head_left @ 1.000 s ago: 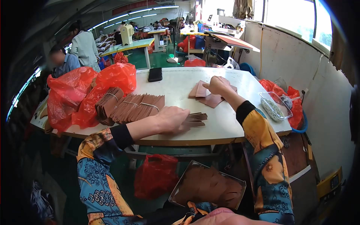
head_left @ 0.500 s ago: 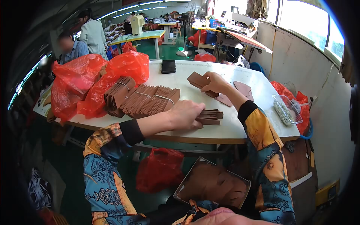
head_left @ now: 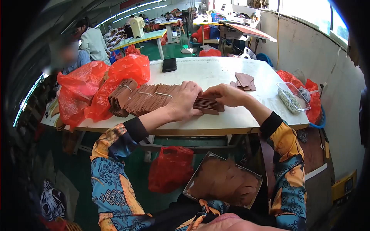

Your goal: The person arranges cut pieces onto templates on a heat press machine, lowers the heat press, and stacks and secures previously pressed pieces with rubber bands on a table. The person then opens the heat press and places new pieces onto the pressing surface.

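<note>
My left hand (head_left: 182, 102) is closed over the left part of a stack of thin brown flat pieces (head_left: 207, 105), which stands on edge on the white table. At the stack's right end, my right hand (head_left: 228, 96) has its fingers bent around the pieces. Left of my hands lie brown bundles (head_left: 144, 99) of similar pieces, tied with pale bands; my left hand partly hides their right end. A few loose brown pieces (head_left: 244, 81) lie flat beyond my right hand. Their exact material is unclear.
Red plastic bags (head_left: 129, 71) stand at the table's left. A black wallet-like object (head_left: 169, 65) lies at the back of the white table (head_left: 200, 71). On the right is a clear tray (head_left: 293, 98) of pale bands. Below sits a box of brown pieces (head_left: 225, 179). People work beyond.
My right hand has come left and down to the stack, bringing its brown pieces there. My left hand has shifted slightly up and left. The loose pieces now show fully.
</note>
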Tool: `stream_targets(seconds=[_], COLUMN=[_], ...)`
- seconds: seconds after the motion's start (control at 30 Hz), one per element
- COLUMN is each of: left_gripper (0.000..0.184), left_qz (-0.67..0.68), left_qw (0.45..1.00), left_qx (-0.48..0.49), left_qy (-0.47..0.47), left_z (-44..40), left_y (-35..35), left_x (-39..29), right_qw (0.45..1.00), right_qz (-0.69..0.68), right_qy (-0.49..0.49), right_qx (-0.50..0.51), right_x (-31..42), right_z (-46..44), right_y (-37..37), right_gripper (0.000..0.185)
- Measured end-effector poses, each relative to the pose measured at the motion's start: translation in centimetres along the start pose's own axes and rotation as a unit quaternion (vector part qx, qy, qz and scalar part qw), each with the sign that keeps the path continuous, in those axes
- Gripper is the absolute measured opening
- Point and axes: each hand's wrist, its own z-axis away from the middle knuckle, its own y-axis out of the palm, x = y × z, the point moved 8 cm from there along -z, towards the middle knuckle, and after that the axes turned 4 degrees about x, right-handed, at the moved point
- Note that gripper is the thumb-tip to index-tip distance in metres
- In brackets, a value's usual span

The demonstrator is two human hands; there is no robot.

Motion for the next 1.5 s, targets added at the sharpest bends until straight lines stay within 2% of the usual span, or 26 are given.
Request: stream_targets(seconds=[0.07, 0.1, 0.13, 0.2, 0.23, 0.27, 0.3, 0.33, 0.4, 0.5, 0.6, 0.63, 0.73, 0.83, 0.93, 1.03, 1.17, 1.27, 1.3, 1.37, 1.4, 1.43, 1.5], left_gripper=[0.053, 0.054, 0.055, 0.057, 0.059, 0.059, 0.058, 0.058, 0.057, 0.057, 0.057, 0.056, 0.056, 0.056, 0.057, 0.058, 0.058, 0.059, 0.074, 0.086, 0.092, 0.104, 0.1], left_qz=[-0.034, 0.035, 0.031, 0.023, 0.003, 0.004, 0.004, 0.003, 0.001, 0.008, 0.013, 0.015, 0.019, 0.047, 0.044, 0.053, 0.114, 0.087, 0.091, -0.065, -0.142, -0.182, -0.036], left_qw=[0.997, 0.992, 0.987, 0.972, 0.978, 0.979, 0.979, 0.98, 0.98, 0.982, 0.98, 0.979, 0.978, 0.975, 0.978, 0.981, 0.97, 0.983, 0.987, 0.997, 0.98, 0.973, 0.999], left_qx=[-0.053, 0.108, 0.148, 0.227, 0.204, 0.203, 0.202, 0.2, 0.199, 0.188, 0.199, 0.204, 0.206, 0.216, 0.203, 0.187, 0.206, 0.158, 0.127, -0.048, -0.135, -0.135, 0.023], left_qy=[0.039, -0.053, -0.049, -0.048, -0.029, -0.027, -0.025, -0.024, -0.024, -0.016, -0.018, -0.023, -0.026, -0.037, -0.03, -0.019, -0.052, -0.026, -0.025, 0.002, 0.018, 0.033, -0.017], left_z=[-0.5, -0.7, -1.2, -1.5, -1.5, -1.5, -1.6, -1.7, -1.8, -2.0, -2.0, -2.0, -2.0, -2.0, -1.8, -1.7, -1.2, -1.0, -0.8, -0.4, 0.1, 0.0, -0.8], left_y=[-0.2, 2.0, 2.3, 3.0, 3.0, 3.2, 3.2, 3.2, 3.4, 3.6, 3.5, 3.3, 3.4, 3.5, 3.4, 2.9, 2.5, 1.9, 1.9, -0.3, -1.5, -1.8, 0.3], left_x=[-0.5, 0.6, 0.3, 0.3, 0.3, 0.3, 0.2, 0.2, 0.2, 0.3, 0.2, 0.0, 0.2, 0.5, 0.4, 0.1, 1.1, 0.8, 1.1, 0.1, -0.7, -0.9, 0.9], right_qw=[0.999, 1.0, 0.999, 0.994, 0.966, 0.913, 0.84, 0.819, 0.781, 0.782, 0.811, 0.818, 0.849, 0.872, 0.917, 0.927, 0.934, 0.973, 0.981, 0.993, 0.994, 0.999, 0.998], right_qz=[0.002, -0.016, -0.035, 0.035, -0.018, 0.154, 0.246, 0.289, 0.271, 0.179, 0.148, 0.146, 0.109, 0.133, 0.174, 0.264, 0.143, 0.009, 0.016, 0.052, 0.092, 0.035, -0.06], right_qy=[-0.029, -0.016, -0.005, 0.083, 0.205, 0.324, 0.446, 0.458, 0.548, 0.585, 0.555, 0.54, 0.482, 0.351, 0.279, 0.235, 0.18, 0.064, 0.062, 0.051, 0.035, 0.026, 0.034], right_qx=[-0.016, -0.003, 0.011, -0.064, -0.156, -0.194, -0.187, -0.187, -0.126, -0.123, -0.114, -0.138, -0.188, -0.315, -0.227, -0.128, -0.274, -0.22, -0.18, -0.094, -0.046, -0.024, -0.012], right_x=[0.7, 0.7, 0.9, -1.2, -5.9, -7.8, -9.5, -12.9, -15.9, -17.0, -17.1, -17.1, -17.7, -15.5, -14.4, -14.2, -10.6, -6.7, -4.7, -1.5, -1.2, -1.1, -1.0], right_z=[0.8, 1.3, 1.9, 3.2, 4.2, 5.9, 7.7, 8.5, 9.2, 7.6, 5.5, 4.8, 3.1, 2.7, 1.4, 0.0, 0.0, -2.0, -2.1, -1.9, -2.0, -1.9, -1.4], right_y=[0.4, 0.2, -0.1, -4.2, -6.7, -9.8, -11.5, -12.0, -11.5, -11.0, -10.7, -11.0, -11.0, -12.1, -12.1, -9.5, -10.3, -8.9, -7.9, -4.9, -3.2, -2.1, -1.9], right_gripper=[0.046, 0.04, 0.033, 0.023, 0.028, 0.039, 0.05, 0.065, 0.07, 0.07, 0.064, 0.05, 0.048, 0.052, 0.05, 0.042, 0.04, 0.04, 0.04, 0.039, 0.04, 0.036, 0.03])
